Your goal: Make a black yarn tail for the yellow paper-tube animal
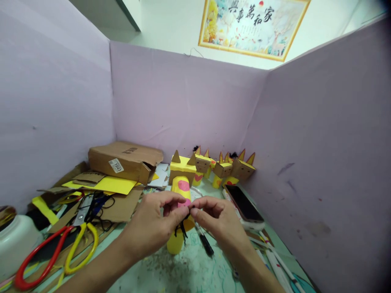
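My left hand (152,226) and my right hand (218,221) meet in front of me, fingertips pinched together on a small tuft of black yarn (183,228) that hangs below them. Right behind the fingers stands a yellow paper tube figure (181,191) with a pink heart and a cardboard head with pointed ears. A black marker (205,243) lies on the table just under my right hand.
Several finished cardboard-and-yellow animal figures (227,167) line the back wall. A phone (244,203) lies at the right. A cardboard box (125,160), yellow paper and red and yellow scissors (58,248) sit at the left, with a white jar (14,240). Purple partitions enclose the table.
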A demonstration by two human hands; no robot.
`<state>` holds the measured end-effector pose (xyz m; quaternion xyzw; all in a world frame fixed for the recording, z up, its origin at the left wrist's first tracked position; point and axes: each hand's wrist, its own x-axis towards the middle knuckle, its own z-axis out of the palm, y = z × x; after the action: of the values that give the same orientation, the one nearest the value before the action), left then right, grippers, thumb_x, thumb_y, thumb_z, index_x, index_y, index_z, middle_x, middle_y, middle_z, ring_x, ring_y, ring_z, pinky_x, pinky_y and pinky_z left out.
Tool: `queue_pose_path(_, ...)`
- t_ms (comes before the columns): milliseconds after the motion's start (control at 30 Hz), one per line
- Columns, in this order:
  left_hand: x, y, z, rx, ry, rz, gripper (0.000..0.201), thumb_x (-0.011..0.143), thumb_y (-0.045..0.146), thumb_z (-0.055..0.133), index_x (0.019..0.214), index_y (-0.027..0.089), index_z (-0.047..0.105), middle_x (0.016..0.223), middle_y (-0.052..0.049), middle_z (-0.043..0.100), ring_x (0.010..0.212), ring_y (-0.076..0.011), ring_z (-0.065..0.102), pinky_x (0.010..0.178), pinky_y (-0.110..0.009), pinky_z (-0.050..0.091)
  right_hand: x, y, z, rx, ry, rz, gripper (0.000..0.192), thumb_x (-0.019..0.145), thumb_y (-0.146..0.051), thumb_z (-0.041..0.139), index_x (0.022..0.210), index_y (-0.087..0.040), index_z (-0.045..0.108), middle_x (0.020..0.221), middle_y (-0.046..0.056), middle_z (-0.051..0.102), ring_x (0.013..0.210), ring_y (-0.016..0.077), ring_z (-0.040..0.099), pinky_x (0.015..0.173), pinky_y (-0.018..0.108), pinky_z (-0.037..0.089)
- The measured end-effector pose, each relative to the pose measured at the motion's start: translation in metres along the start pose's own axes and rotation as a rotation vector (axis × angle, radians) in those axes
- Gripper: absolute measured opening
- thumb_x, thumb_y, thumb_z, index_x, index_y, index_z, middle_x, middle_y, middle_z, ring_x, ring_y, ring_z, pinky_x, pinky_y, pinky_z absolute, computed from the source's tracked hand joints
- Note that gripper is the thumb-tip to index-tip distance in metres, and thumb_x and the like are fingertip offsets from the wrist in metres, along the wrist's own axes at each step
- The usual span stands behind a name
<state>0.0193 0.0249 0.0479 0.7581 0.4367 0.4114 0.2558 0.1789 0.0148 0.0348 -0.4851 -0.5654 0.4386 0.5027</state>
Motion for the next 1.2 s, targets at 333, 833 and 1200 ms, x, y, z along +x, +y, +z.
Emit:
queue_pose_path(333, -0.0055, 0.0006, 0.0001, 0.059, 0.024, 0.272, 0.016, 0.076, 0.013, 0.053, 0.063, 0.017, 0.060, 0.061, 0.002, 0.061, 0.061, -0.0126, 0.053, 0.063, -0.027, 0.040, 0.0015, -0.0027, 0.0020, 0.112, 0.009, 0.067, 0.011, 0.055, -0.025, 0.071, 0.064, -0.019, 0.072, 0.059, -0.001, 0.066, 0.054, 0.0094, 0.051, 0.054, 0.022, 0.037)
queue_pose_path(833, -0.0034, -0.0008, 0.0008, 0.103, 0.138, 0.207, 0.012, 0.078, 0.016, 0.054, 0.073, 0.018, 0.064, 0.067, 0.000, 0.064, 0.066, -0.0149, 0.057, 0.061, -0.027, 0.044, -0.0004, -0.0022, 0.0014, 0.104, -0.068, -0.027, 0.018, 0.064, -0.027, 0.068, 0.079, -0.018, 0.075, 0.080, 0.006, 0.073, 0.072, 0.0176, 0.062, 0.066, 0.030, 0.046)
queue_pose_path(1200, -0.0033, -0.0001, 0.0019, -0.052, 0.032, 0.064, 0.013, 0.074, 0.018, 0.057, 0.068, 0.018, 0.068, 0.070, 0.000, 0.068, 0.069, -0.0148, 0.060, 0.065, -0.025, 0.044, -0.0008, 0.0009, 0.0045, 0.091, -0.044, -0.022, 0.021, 0.063, -0.029, 0.069, 0.080, -0.017, 0.071, 0.079, 0.007, 0.071, 0.074, 0.0186, 0.062, 0.068, 0.032, 0.047)
